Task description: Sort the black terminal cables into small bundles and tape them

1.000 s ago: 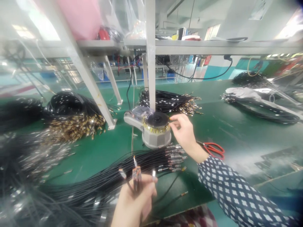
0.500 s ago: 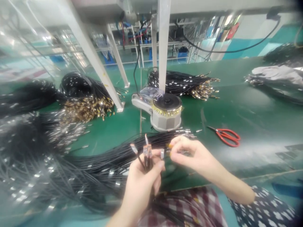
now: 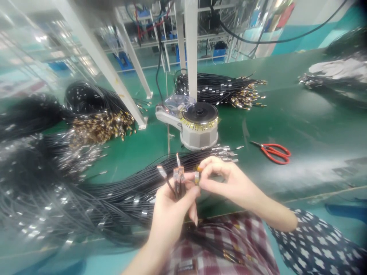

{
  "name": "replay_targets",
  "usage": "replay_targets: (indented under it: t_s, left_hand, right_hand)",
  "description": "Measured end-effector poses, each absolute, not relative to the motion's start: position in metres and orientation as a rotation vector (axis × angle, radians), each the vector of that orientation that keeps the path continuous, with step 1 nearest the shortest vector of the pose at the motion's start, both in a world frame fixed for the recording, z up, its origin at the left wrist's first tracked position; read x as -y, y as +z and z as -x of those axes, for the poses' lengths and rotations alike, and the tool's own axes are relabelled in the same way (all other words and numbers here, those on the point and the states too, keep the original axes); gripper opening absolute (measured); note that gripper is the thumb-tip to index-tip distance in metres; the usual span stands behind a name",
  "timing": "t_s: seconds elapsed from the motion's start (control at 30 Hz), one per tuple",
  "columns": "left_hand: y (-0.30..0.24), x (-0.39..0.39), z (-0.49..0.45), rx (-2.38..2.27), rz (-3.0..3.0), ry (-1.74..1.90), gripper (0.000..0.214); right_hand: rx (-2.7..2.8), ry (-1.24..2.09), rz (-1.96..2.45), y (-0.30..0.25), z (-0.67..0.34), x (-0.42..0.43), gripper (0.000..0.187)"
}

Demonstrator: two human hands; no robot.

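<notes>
Several black cables with metal connector ends (image 3: 179, 174) stand up out of my left hand (image 3: 172, 208), whose fingers are closed round them. One silvery connector (image 3: 197, 177) sits at the thumb and forefinger of that hand. My right hand (image 3: 219, 175) pinches at this connector from the right; a small yellow piece shows at its fingertips, too small to name. Behind both hands lies a long bundle of black cables (image 3: 134, 177) with silvery ends. More cables (image 3: 212, 244) rest across the checked cloth on my lap.
A round tape dispenser (image 3: 199, 128) with yellow tape pieces stands behind my hands. Red-handled pliers (image 3: 275, 152) lie to the right. Cable heaps with gold ends (image 3: 100, 124) lie left, another bundle (image 3: 218, 89) behind the dispenser. White metal posts (image 3: 192, 49) rise from the green table (image 3: 301, 126).
My right hand has moved left, closing the gap to the connector at my left fingertips. The left hand keeps hold of the cables. The view has tilted slightly downward.
</notes>
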State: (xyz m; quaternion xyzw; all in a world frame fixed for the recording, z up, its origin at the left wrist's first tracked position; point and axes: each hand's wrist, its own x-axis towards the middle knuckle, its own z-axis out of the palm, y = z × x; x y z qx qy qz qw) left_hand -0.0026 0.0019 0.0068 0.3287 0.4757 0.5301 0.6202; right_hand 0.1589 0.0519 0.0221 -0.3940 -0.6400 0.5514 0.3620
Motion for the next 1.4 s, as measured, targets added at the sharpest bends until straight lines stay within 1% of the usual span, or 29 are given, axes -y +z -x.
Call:
replay_targets:
  t_s: [0.37,0.6,0.73,0.97,1.17,1.27,1.4]
  left_hand:
    - [0.01,-0.002,0.0,-1.112,-0.76,1.206,0.023]
    - [0.017,-0.001,-0.003,-1.146,-0.736,1.225,0.021]
    - [0.016,-0.004,-0.004,-1.165,-0.747,1.275,0.014]
    - [0.015,-0.005,0.0,-1.093,-0.754,1.256,0.019]
    - [0.02,-0.003,0.003,-1.157,-0.664,1.218,0.025]
    - [0.019,-0.004,0.004,-1.154,-0.651,1.23,0.022]
    - [0.017,-0.004,0.004,-1.107,-0.693,1.247,0.016]
  right_hand:
    - [1.633,1.384,1.012,0.021,-0.158,-0.053,0.009]
    - [1.641,1.29,1.077,0.022,-0.153,-0.048,0.011]
    - [1.612,1.269,1.119,0.022,-0.15,-0.044,0.011]
    - [1.609,1.249,1.13,0.023,-0.149,-0.043,0.013]
    - [1.672,1.249,1.075,0.026,-0.15,-0.045,0.008]
    - [1.691,1.252,1.059,0.028,-0.151,-0.047,0.007]
    - [1.657,1.232,1.083,0.028,-0.149,-0.049,0.011]
